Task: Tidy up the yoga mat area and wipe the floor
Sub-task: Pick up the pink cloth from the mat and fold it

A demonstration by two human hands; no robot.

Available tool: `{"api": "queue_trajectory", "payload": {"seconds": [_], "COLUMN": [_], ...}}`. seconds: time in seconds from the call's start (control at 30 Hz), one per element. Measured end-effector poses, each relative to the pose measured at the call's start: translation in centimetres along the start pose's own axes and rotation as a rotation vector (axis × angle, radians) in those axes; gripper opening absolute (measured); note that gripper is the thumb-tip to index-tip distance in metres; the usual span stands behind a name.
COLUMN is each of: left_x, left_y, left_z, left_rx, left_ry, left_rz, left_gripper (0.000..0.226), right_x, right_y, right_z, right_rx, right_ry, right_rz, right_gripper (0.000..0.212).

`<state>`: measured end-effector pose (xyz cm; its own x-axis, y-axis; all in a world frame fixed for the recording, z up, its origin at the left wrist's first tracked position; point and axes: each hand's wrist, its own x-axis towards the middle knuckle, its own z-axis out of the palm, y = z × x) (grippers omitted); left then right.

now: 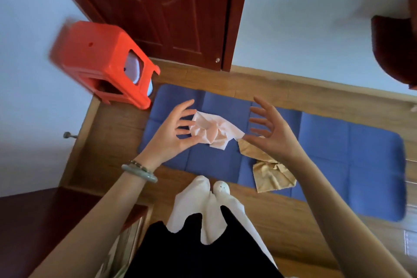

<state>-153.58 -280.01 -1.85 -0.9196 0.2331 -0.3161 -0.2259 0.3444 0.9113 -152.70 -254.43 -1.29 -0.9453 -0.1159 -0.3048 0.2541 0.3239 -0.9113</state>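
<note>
A blue yoga mat lies flat on the wooden floor in front of my feet. On it lie a crumpled pale pink cloth and, to its right, a crumpled tan cloth. My left hand hovers above the mat at the pink cloth's left side, fingers spread and holding nothing. My right hand is raised above the tan cloth's upper end, fingers also spread and empty.
A red plastic stool stands at the mat's far left corner, against the white wall. A dark red door is behind the mat. Dark wooden furniture sits at my left, another dark piece at the upper right.
</note>
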Motion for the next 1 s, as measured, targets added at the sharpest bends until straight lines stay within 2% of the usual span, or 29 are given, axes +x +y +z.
{"api": "queue_trajectory", "payload": {"seconds": [0.2, 0.37, 0.53, 0.83, 1.0], "left_x": [5.3, 9.3, 15.4, 26.7, 29.3], "left_y": [-5.8, -14.2, -26.2, -48.3, -59.9], "left_z": [-0.5, 0.7, 2.5, 6.7, 9.7], "left_rx": [0.045, 0.054, 0.121, 0.31, 0.463], "left_ry": [0.002, 0.027, 0.04, 0.017, -0.084], "left_rz": [-0.04, -0.102, -0.158, -0.187, -0.196], "left_gripper": [0.078, 0.076, 0.073, 0.065, 0.062], "right_x": [4.1, 9.2, 16.0, 27.3, 32.2], "right_y": [4.4, 11.5, 22.1, 44.3, 55.0], "right_z": [0.8, 2.8, 6.3, 13.9, 18.2], "right_rx": [-0.043, -0.097, -0.17, -0.328, -0.466], "right_ry": [0.048, 0.054, 0.022, -0.135, -0.161], "right_rz": [0.053, 0.079, 0.097, 0.111, 0.063], "right_gripper": [0.083, 0.076, 0.078, 0.064, 0.061]}}
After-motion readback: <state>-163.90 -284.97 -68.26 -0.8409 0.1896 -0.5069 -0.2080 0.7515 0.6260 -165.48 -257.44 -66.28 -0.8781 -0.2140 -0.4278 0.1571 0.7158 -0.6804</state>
